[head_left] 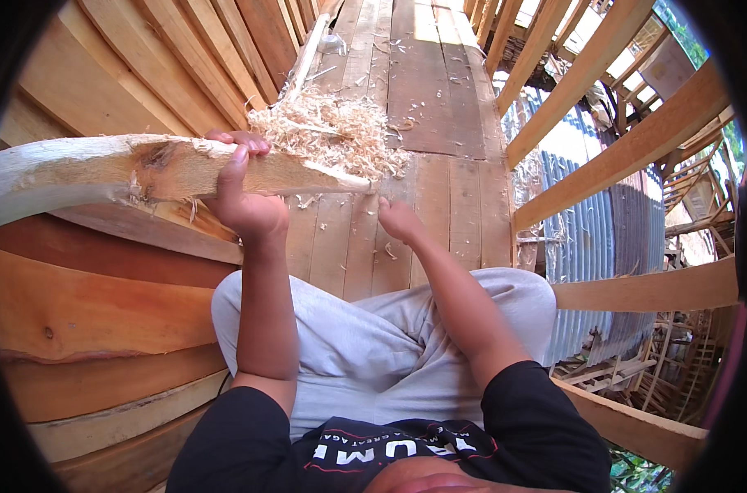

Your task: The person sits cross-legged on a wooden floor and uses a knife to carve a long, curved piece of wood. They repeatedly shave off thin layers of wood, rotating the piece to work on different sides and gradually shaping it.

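A long, pale piece of timber [86, 170] reaches in from the left edge, with a dark knot on its face and a narrow right end. My left hand [249, 205] grips it near that end, thumb in front and fingertips over the top edge. Just beyond the narrow tip is my right hand [400, 222], its fingers curled closed. Whether it holds anything or touches the tip is hidden from this side. Behind the timber, a heap of curled wood shavings [328, 131] lies on the plank floor [439, 222].
Wooden boards [102, 300] line the left side close to my arm. On the right stand slanted wooden rails [612, 177], with corrugated metal sheets [587, 238] below and beyond them. A thin pale stick [308, 53] and a small clear plastic item [333, 44] lie farther ahead.
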The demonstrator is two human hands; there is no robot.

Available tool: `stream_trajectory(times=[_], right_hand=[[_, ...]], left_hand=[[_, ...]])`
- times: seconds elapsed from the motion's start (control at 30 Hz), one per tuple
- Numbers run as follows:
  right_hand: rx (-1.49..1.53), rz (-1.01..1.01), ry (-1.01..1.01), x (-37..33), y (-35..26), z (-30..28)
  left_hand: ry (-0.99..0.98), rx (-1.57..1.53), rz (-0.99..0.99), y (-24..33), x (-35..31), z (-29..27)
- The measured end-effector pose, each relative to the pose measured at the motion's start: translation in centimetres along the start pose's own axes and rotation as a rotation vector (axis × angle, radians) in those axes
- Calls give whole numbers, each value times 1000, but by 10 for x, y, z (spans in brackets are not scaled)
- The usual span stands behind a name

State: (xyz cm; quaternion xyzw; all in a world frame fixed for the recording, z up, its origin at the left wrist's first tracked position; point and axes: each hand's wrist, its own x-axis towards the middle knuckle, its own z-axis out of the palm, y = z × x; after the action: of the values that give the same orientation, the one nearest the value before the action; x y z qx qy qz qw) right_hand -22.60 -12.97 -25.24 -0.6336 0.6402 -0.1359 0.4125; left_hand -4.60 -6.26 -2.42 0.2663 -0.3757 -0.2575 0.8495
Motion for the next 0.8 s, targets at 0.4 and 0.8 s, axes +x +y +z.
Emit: stream_trajectory(times=[0.4,0.8], right_hand=[[2,-43,-161,-3,-26,-19],[-13,-119,-283,-11,-55,-29]], left_hand=[[-479,-26,-23,6,4,-15],[-610,-156,-41,9,22,-48]])
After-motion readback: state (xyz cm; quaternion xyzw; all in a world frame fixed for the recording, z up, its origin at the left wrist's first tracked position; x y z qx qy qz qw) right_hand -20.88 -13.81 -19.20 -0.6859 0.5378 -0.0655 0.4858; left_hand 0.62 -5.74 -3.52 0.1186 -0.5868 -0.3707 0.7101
